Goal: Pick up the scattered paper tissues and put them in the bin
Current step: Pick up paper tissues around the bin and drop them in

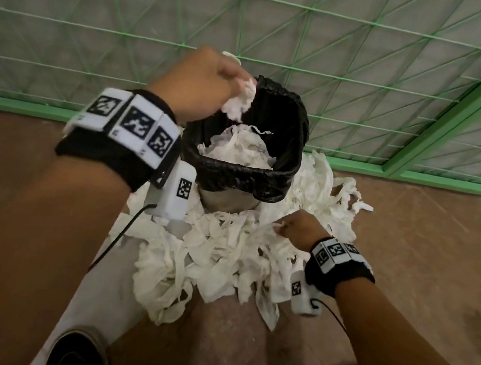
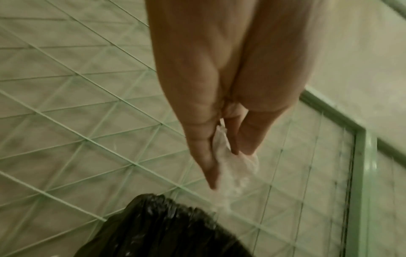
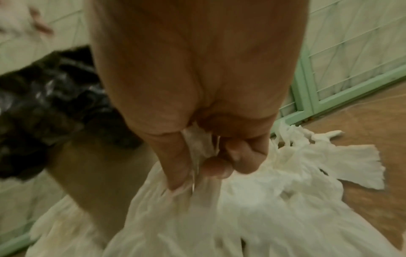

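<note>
My left hand (image 1: 232, 86) is raised over the black-lined bin (image 1: 243, 175) and pinches a crumpled white tissue (image 1: 240, 100). In the left wrist view that tissue (image 2: 222, 144) hangs between the thumb and fingers of the left hand (image 2: 227, 167), above the bin's liner (image 2: 164, 226). My right hand (image 1: 281, 226) is low in front of the bin, its fingers curled round a bunch of tissue from the floor pile (image 1: 219, 259). The right wrist view shows the right hand (image 3: 197, 173) gripping that bunch (image 3: 197, 147). More tissues (image 1: 239, 146) lie inside the bin.
Just behind the bin stands a green wire fence (image 1: 351, 57) with a green base rail (image 1: 21, 106). Tissues spread over the brown floor (image 1: 424, 279) around and in front of the bin. My shoes (image 1: 76, 356) are near the bottom edge.
</note>
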A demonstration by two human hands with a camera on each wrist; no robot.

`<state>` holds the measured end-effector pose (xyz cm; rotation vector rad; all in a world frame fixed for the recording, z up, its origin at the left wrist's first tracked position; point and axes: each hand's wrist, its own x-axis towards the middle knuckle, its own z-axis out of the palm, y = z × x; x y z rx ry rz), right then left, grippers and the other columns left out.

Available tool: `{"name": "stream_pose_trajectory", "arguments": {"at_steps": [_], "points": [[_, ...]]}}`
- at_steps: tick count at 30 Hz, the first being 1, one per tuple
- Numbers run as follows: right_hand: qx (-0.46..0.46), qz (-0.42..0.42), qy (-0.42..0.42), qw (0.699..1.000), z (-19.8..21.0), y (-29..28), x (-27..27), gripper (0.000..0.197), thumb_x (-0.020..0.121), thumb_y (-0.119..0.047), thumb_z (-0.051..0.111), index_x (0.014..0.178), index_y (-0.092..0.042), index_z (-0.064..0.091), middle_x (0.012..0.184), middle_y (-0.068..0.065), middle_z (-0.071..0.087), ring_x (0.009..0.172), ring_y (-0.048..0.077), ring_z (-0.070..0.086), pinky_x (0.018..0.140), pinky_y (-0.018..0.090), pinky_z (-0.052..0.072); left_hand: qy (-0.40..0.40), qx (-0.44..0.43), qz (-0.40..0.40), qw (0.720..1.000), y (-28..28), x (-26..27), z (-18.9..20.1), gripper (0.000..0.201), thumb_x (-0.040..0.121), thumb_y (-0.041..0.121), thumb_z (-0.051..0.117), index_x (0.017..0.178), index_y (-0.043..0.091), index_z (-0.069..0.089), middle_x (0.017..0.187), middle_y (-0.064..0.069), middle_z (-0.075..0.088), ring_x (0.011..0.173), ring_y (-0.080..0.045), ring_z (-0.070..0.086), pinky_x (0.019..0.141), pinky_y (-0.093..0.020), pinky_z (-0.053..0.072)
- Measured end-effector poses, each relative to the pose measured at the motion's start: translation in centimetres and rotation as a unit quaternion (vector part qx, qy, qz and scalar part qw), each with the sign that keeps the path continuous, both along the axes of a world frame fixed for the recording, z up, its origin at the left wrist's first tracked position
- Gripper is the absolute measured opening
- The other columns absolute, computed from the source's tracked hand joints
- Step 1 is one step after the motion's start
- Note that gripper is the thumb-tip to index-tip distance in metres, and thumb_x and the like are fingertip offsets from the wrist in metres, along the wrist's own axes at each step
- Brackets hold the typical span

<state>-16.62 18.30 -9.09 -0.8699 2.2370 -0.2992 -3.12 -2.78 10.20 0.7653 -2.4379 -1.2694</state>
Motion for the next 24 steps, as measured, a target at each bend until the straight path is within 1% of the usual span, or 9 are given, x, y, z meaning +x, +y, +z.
{"name": "stream_pose_trajectory", "arguments": {"at_steps": [2,4,7,10,12,15,17,20,24], "points": [[-0.007,-0.027,-0.008,1.000,1.4,0.1,-0.9,0.019,0.089,-0.004,0.055,0.094,-0.009,0.073,0.085,0.008,0.064,0.072,0.017,0.055,0.067,0.025,0.040,-0.073,-0.064,-0.038,0.995,-0.4,-1.3,-1.4,0.041,0.094,0.023,0.056,0.132,0.035,0.055,0.146,0.003,0.045,0.097,-0.008,0.061,0.081,-0.006,0.043],[0.010,-0.058,-0.019,0.998,2.9,0.0,-1.8,0.018,0.091,-0.003,0.047,0.084,-0.013,0.059,0.074,0.004,0.052,0.059,0.008,0.043,0.063,0.025,0.039,-0.136,-0.116,-0.070,0.982,-1.0,-1.6,-3.4,0.047,0.095,0.028,0.054,0.139,0.042,0.044,0.158,-0.003,0.026,0.139,-0.021,0.038,0.109,-0.024,0.030],[-0.060,-0.193,-0.073,0.977,5.2,-0.4,-3.7,0.025,0.092,-0.014,0.045,0.069,-0.022,0.044,0.069,-0.001,0.037,0.058,0.011,0.037,0.056,0.024,0.040,-0.084,-0.104,-0.040,0.990,-1.6,-0.6,-5.8,0.048,0.094,0.030,0.054,0.139,0.043,0.043,0.161,-0.003,0.018,0.149,-0.020,0.016,0.120,-0.037,0.016],[-0.176,-0.328,-0.165,0.913,9.3,-0.6,-4.8,0.016,0.087,-0.020,0.056,0.073,-0.017,0.049,0.069,0.002,0.038,0.054,0.018,0.038,0.059,0.030,0.048,0.027,-0.120,0.068,0.990,-1.7,1.0,-7.7,0.035,0.091,0.024,0.053,0.125,0.034,0.058,0.140,0.000,0.041,0.135,-0.021,0.038,0.116,-0.038,0.029],[-0.243,-0.310,-0.148,0.907,12.5,-1.0,-5.5,0.017,0.087,-0.007,0.055,0.071,-0.011,0.050,0.067,0.006,0.041,0.052,0.021,0.047,0.056,0.030,0.052,0.111,-0.092,0.208,0.968,-1.3,2.4,-8.9,0.017,0.089,0.017,0.050,0.100,0.023,0.061,0.112,0.001,0.047,0.107,-0.018,0.053,0.098,-0.031,0.044],[-0.345,-0.243,-0.124,0.898,17.4,-1.8,-5.9,0.022,0.087,0.004,0.051,0.067,-0.006,0.050,0.072,0.011,0.054,0.054,0.019,0.063,0.047,0.021,0.054,0.117,0.002,0.382,0.917,-0.5,4.7,-11.8,0.010,0.094,0.018,0.044,0.091,0.015,0.053,0.091,-0.005,0.053,0.083,-0.019,0.051,0.068,-0.025,0.039],[-0.416,-0.207,-0.107,0.879,20.3,-2.7,-5.4,0.023,0.087,0.004,0.052,0.067,-0.005,0.050,0.076,0.013,0.058,0.055,0.016,0.064,0.051,0.022,0.056,-0.011,0.036,0.394,0.918,0.0,6.7,-15.4,0.019,0.096,0.017,0.041,0.100,0.006,0.056,0.091,-0.016,0.058,0.087,-0.028,0.056,0.072,-0.030,0.041],[-0.494,-0.139,-0.028,0.858,23.4,-5.0,-4.1,0.021,0.086,-0.005,0.056,0.070,-0.017,0.049,0.068,0.003,0.054,0.057,0.013,0.057,0.054,0.022,0.049,-0.302,0.039,0.167,0.938,1.3,9.9,-21.5,0.026,0.088,0.026,0.053,0.110,0.012,0.055,0.110,-0.024,0.061,0.102,-0.040,0.061,0.089,-0.044,0.050],[-0.518,-0.097,0.070,0.847,23.1,-9.0,-1.4,0.015,0.085,-0.014,0.057,0.088,-0.022,0.044,0.076,-0.010,0.043,0.063,0.004,0.044,0.061,0.021,0.042,-0.564,-0.014,-0.045,0.825,5.0,13.6,-26.6,0.084,0.072,0.064,0.061,0.143,0.041,0.023,0.155,-0.013,0.012,0.144,-0.038,0.017,0.116,-0.046,0.024]]}}
